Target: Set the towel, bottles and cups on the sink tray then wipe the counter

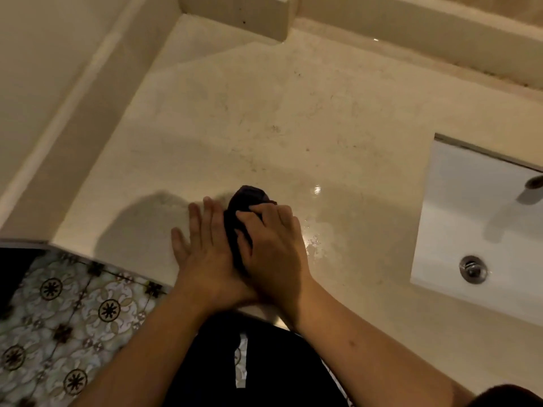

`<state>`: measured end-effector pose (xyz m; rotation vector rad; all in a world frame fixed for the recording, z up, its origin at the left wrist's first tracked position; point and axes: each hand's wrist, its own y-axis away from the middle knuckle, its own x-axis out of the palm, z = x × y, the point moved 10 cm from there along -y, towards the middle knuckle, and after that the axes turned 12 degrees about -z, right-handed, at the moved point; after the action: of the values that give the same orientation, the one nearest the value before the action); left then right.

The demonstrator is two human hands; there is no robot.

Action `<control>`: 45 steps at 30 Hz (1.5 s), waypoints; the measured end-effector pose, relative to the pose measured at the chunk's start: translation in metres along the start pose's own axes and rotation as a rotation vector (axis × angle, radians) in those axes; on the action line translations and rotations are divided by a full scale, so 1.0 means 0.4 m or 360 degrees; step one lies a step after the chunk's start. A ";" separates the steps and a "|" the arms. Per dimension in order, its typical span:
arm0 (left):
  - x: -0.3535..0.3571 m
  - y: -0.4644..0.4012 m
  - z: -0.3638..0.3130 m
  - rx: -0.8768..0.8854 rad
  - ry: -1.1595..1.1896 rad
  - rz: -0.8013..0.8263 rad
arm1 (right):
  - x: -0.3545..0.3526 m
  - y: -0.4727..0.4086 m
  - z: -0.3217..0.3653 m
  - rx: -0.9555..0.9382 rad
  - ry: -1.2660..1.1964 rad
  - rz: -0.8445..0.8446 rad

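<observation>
A dark bunched cloth lies on the beige stone counter near its front edge. My right hand is curled over the cloth and grips it from the right. My left hand lies flat beside it with fingers spread, its palm against the cloth's left side and partly under my right hand. Most of the cloth is hidden between the two hands. A wet sheen shows on the counter just right of my right hand. No bottles, cups or tray are in view.
A white rectangular sink with a metal drain is set into the counter at the right; a faucet tip shows at the edge. A raised ledge runs along the back. Patterned floor tiles lie lower left.
</observation>
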<state>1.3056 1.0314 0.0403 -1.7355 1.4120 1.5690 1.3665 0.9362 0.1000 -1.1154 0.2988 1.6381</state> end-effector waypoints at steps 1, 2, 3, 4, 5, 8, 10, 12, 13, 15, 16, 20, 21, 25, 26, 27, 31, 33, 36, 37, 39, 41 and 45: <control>0.000 -0.002 0.000 0.0030 -0.0006 0.0018 | -0.003 0.013 -0.007 -0.0072 0.0019 -0.0011; 0.003 -0.001 -0.002 0.0054 -0.0013 0.0049 | -0.009 0.025 -0.020 -0.0121 0.0011 -0.0018; 0.009 0.000 -0.004 0.0076 -0.0036 0.0087 | -0.020 0.033 -0.038 -0.0144 -0.0004 -0.0020; 0.014 -0.001 -0.004 0.0092 -0.0077 0.0115 | -0.033 0.042 -0.063 -0.0149 -0.0009 -0.0030; 0.017 -0.003 -0.003 0.0096 -0.0123 0.0130 | -0.049 0.051 -0.093 -0.0129 0.0014 -0.0025; 0.022 -0.011 -0.003 0.0080 -0.0180 0.0146 | -0.118 0.076 -0.201 -0.0005 0.0189 -0.0027; 0.022 -0.005 -0.015 0.0108 -0.0164 0.0173 | -0.179 0.083 -0.283 0.0132 0.0323 -0.0092; 0.013 0.002 -0.023 0.0159 -0.0140 0.0179 | -0.258 0.089 -0.377 0.0355 0.0499 -0.0172; 0.010 0.001 -0.023 0.0174 -0.0151 0.0194 | -0.301 0.092 -0.423 0.0485 0.0591 -0.0206; 0.007 0.006 -0.015 0.0172 -0.0200 0.0251 | -0.380 0.107 -0.492 0.0729 0.0692 -0.0246; 0.006 0.008 -0.012 0.0171 -0.0208 0.0260 | -0.411 0.111 -0.504 0.0813 0.0701 -0.0294; -0.003 0.019 -0.018 0.0255 -0.0099 0.0149 | -0.428 0.109 -0.376 0.0907 0.0450 -0.0600; -0.006 0.022 -0.017 0.0276 -0.0077 0.0117 | -0.397 0.094 -0.309 0.0837 0.0333 -0.0601; -0.006 0.022 -0.018 0.0330 -0.0036 0.0061 | -0.205 0.040 -0.048 0.0403 -0.0011 -0.0354; -0.004 0.020 -0.019 0.0331 -0.0016 0.0040 | -0.152 0.039 -0.003 0.0316 -0.0021 -0.0269; -0.004 0.018 -0.019 0.0331 0.0007 0.0000 | -0.103 0.045 0.027 0.0261 0.0001 -0.0175; -0.004 0.014 -0.019 0.0331 0.0007 -0.0148 | -0.018 0.084 0.033 0.0129 0.0165 0.0002; 0.002 0.013 -0.014 0.0311 -0.0027 -0.0109 | -0.027 0.099 0.010 0.0053 0.0222 0.0051; 0.007 0.011 -0.009 0.0288 -0.0115 -0.0035 | -0.084 0.128 -0.074 0.0085 0.0346 0.0063; 0.008 0.013 -0.008 0.0276 -0.0130 -0.0012 | -0.118 0.137 -0.115 0.0146 0.0400 0.0028; 0.009 0.014 -0.008 0.0257 -0.0134 0.0012 | -0.186 0.153 -0.197 0.0275 0.0504 -0.0029; -0.001 0.020 -0.009 0.0226 -0.0115 0.0009 | -0.236 0.160 -0.263 0.0344 0.0562 -0.0012; -0.031 0.048 -0.024 0.0136 -0.0034 0.0013 | -0.306 0.174 -0.320 0.0362 0.0386 0.0122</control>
<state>1.2959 1.0206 0.0603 -1.6610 1.4557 1.5043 1.3694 0.7459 0.1047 -1.1384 0.6758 1.4920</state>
